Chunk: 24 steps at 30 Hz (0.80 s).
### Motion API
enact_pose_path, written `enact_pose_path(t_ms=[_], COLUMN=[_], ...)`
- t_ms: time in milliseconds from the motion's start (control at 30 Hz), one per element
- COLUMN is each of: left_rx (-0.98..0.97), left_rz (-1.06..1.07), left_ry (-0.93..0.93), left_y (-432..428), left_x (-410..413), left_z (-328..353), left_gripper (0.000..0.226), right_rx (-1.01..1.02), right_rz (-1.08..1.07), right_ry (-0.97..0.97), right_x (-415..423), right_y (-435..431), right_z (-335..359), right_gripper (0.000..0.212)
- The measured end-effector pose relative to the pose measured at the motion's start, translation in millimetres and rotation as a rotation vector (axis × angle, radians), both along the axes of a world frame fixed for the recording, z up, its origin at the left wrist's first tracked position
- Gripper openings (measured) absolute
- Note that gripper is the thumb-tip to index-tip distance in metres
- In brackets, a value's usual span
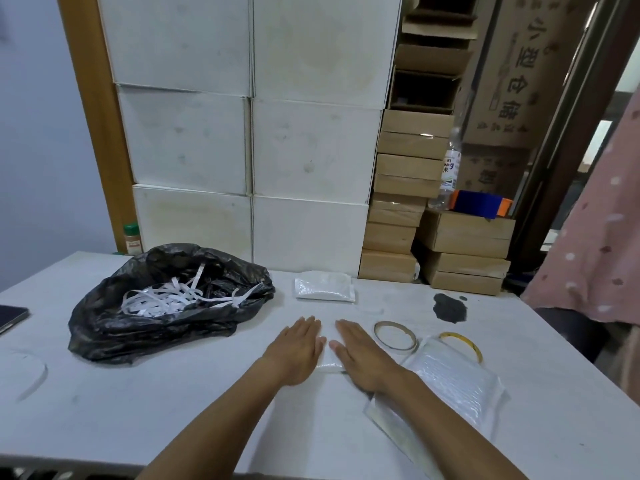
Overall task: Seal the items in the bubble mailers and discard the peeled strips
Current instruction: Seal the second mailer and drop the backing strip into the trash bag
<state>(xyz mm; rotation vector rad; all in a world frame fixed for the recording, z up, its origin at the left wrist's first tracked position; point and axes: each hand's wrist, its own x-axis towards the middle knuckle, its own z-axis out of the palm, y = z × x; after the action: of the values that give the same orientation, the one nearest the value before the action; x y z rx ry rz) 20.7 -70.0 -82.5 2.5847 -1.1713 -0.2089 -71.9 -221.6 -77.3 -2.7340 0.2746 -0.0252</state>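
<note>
The table (138, 410) is a pale grey surface with some marks, and a dark stain (449, 307) lies toward its far right. In the middle, the left hand (298, 351) and the right hand (363, 358) lie flat side by side on a white bubble mailer (329, 365). The grip of each hand is spread, with fingers straight and pressing down, curled round nothing. A second mailer (325, 289) lies further away near the back edge. A third mailer (450, 379) lies at the right, partly under the right forearm.

Left of the hands sits a black plastic bag (121, 327) with its mouth wide, and many white strips (162, 299) lie inside it. Just right of the right hand are a grey tape ring (394, 336) and a yellow ring (464, 344); the yellow one touches the third mailer. A dark phone (10, 317) is at the left edge.

Behind the table, big white boxes (242, 133) are stacked like a wall. Beside them are piles of brown cardboard boxes (405, 202), a clear bottle (448, 171) and a blue and orange object (481, 204). A small jar (132, 239) with a green cap stands at the back left. A pink dotted cloth (595, 237) hangs at the right.
</note>
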Motion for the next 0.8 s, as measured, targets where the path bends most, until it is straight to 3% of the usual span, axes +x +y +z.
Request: enact_pose_path(t_ms=[133,300,500,567,700,800], left_rx=[-0.227,-0.262,-0.772,-0.835,-0.857,-0.729], left_rz=[0.148,0.156,0.266,0.266,0.22,0.217], left_ry=[0.166,0.24,0.477,0.458,0.244,0.207], left_y=[8,2,-17,-26,-59,-82], left_x=[-12,-19,-5,16,72,118], left_z=[1,0,22,38,69,59], left_gripper=[0.056,0.055,0.041,0.04,0.04,0.036], right_rx=[-0.03,0.192,0.474,0.52,0.494,0.406], right_rz=[-0.205,-0.283,-0.361,-0.35,-0.279,-0.248], right_ry=[-0.113,-0.193,-0.458,-0.525,-0.561,-0.472], right_x=[-8,-8,11,27,83,130], right_y=[8,27,6,-7,-35,-55], right_z=[1,-3,22,39,61,54], right_gripper=[0.06,0.052,0.034,0.029,0.028,0.033])
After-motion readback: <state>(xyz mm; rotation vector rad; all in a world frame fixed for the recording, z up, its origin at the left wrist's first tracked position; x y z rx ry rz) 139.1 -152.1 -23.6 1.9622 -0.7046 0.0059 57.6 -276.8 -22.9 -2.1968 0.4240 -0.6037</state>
